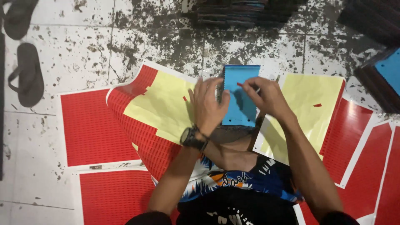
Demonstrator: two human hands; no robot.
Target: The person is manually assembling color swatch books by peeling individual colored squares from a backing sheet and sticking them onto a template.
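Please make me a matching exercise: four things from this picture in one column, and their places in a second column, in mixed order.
Things:
1. blue notebook
2. wristwatch
3. sandals
4. red sticker sheet

Places:
A. left wrist
B. floor, far left
C. between both hands
D. flat on the floor, left of the left hand

Pairs: 1-C, 2-A, 3-B, 4-D. The right hand pinches a small red sticker.

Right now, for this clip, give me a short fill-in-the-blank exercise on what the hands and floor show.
1. Both hands hold a ____ notebook cover.
2. The left hand has a ____ on its wrist.
3. The sticker sheets on the floor are ____ with white borders.

Missing words: blue; watch; red
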